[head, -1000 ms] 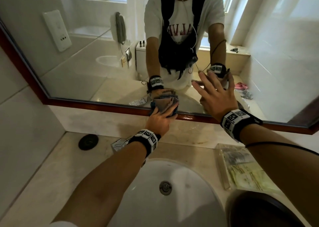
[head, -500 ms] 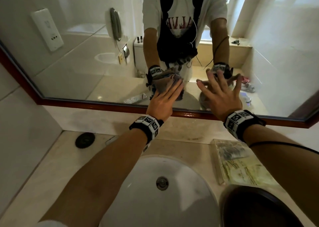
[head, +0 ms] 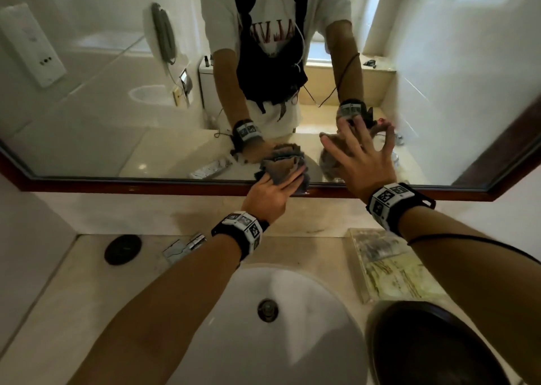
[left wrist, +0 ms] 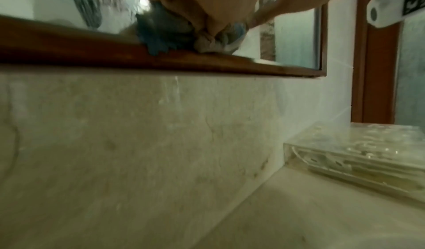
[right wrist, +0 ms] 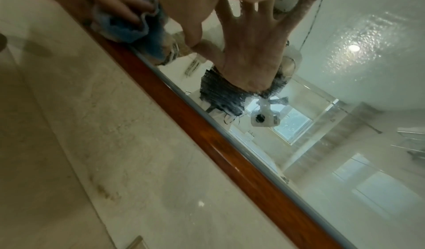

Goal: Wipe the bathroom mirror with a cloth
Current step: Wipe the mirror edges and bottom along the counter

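Observation:
The mirror (head: 117, 106) has a dark wooden frame (head: 146, 184) and hangs above the counter. My left hand (head: 272, 192) presses a crumpled grey-blue cloth (head: 282, 169) with straight fingers against the glass at its bottom edge, and the cloth overlaps the frame. The left wrist view shows the cloth (left wrist: 161, 33) bunched under the palm (left wrist: 207, 2) on the frame. My right hand (head: 363, 162) rests flat on the glass just to the right, fingers spread, holding nothing. In the right wrist view its thumb (right wrist: 194, 26) touches the glass beside the cloth (right wrist: 128, 29).
A white sink (head: 322, 311) lies below my arms. On the counter, a clear plastic box (head: 389, 264) sits to the right, with a dark round object (head: 433, 346) in front of it. A black disc (head: 123, 249) and a foil packet (head: 183, 245) lie to the left.
The left hand carried the cloth up the glass, then back down to the bottom edge, its fingers now flat on it. The right hand stayed spread on the mirror.

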`<state>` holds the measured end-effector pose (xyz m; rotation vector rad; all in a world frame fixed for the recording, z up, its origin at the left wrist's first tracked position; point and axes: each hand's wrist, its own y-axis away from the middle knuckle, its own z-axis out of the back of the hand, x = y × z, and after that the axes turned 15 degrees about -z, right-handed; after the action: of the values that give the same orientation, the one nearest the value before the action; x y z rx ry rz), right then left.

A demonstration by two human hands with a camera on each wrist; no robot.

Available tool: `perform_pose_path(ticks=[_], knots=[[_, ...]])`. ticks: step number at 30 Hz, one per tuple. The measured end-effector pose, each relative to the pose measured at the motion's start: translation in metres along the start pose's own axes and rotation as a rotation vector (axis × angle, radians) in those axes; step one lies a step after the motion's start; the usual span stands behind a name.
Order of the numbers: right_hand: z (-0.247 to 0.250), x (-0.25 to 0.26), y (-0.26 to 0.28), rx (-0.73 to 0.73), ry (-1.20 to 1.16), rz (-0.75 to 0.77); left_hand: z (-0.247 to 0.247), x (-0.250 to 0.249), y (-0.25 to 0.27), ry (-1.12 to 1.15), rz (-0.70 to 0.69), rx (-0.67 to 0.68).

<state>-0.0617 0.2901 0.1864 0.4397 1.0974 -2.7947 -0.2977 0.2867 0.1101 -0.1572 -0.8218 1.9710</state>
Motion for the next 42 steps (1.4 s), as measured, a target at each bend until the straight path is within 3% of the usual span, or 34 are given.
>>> perform_pose_path(ticks=[5,12,16,22,30,36,42], knots=[[0.004,0.010,0.003,-0.038,0.014,-0.063,0.038,0.024,-0.044,-0.133,-0.052,-0.079],[0.012,-0.006,0.001,-0.004,0.113,-0.016,0.031,0.021,-0.041,-0.022,-0.010,-0.135],[0.016,-0.029,-0.004,0.021,0.098,-0.048,0.009,0.009,-0.028,-0.032,-0.013,-0.082],[0.006,-0.053,-0.005,-0.011,0.066,0.017,-0.034,-0.019,-0.012,0.002,0.050,0.059],[-0.002,-0.066,0.001,-0.017,-0.002,-0.063,0.017,-0.003,-0.080,-0.201,-0.021,-0.066],[-0.004,-0.087,0.004,0.012,-0.037,-0.090,0.010,-0.012,-0.086,-0.150,-0.018,-0.108],[-0.014,-0.090,0.005,-0.038,-0.013,-0.061,-0.043,-0.038,-0.058,-0.058,-0.029,0.071]])
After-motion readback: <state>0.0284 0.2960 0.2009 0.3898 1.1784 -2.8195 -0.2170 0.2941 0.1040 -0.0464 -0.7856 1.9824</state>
